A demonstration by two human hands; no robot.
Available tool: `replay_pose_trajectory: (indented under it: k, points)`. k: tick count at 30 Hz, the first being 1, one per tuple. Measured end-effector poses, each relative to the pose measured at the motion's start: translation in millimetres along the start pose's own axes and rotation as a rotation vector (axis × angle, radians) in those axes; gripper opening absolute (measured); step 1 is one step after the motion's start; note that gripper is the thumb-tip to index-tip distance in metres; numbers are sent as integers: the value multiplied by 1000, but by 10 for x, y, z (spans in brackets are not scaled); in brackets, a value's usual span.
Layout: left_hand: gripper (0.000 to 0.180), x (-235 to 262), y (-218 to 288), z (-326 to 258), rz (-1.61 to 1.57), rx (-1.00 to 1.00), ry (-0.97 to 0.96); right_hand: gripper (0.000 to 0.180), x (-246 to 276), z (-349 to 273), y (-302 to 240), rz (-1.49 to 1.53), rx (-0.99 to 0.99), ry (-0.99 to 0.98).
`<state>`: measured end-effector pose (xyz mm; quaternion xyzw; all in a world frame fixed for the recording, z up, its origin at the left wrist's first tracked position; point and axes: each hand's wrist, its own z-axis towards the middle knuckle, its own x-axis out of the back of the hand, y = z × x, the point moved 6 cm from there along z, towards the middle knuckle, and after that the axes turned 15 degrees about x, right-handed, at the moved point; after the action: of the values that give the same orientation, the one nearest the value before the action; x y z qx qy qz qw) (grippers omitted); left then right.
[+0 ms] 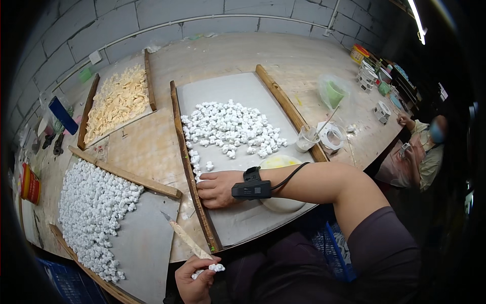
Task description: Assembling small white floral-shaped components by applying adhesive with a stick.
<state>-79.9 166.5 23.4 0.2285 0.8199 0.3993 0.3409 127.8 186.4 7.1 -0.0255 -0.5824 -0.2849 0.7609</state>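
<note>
While your left fingers [200,267] are pinching a small white figure [216,267] together with a wooden tool [186,238] at the counter's [152,147] near edge, your right hand [218,188] is lying flat, fingers spread, on the middle grey tray [243,218]. The tool's long axis is slanting up and left, its blade tip pointing away from you. Judging by the piles, many white pieces [230,129] are waiting ahead, while another heap [96,213] is filling the left tray.
</note>
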Motion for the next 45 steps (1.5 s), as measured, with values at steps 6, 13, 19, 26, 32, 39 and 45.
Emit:
replay_pose_trajectory:
  k: [6, 13, 19, 26, 32, 39, 45]
  points:
    - [22, -107, 28, 68, 17, 16, -23, 12, -203, -384, 447, -175, -107, -67]
    - [20, -224, 105, 115, 121, -14, -43, 31, 417, -232, 465, -119, -388, -11]
    - [17, -369, -54, 279, 177, 177, -164, 43, 853, 161, -716, -47, -250, 147]
    - [17, -814, -25, 275, 446, 42, -363, 26, 985, -9, -895, -149, -325, 91]
    - [16, -1170, 7, 215, 425, -31, -361, 28, 1294, -386, -929, -294, -504, 75]
    - [17, -1038, 104, 780, 687, -173, 143, 29, 1838, -988, -1337, -289, -823, 366]
    - [21, -1050, 140, 1422, 864, -316, 459, 26, 1916, -1271, -1807, -268, -1002, 569]
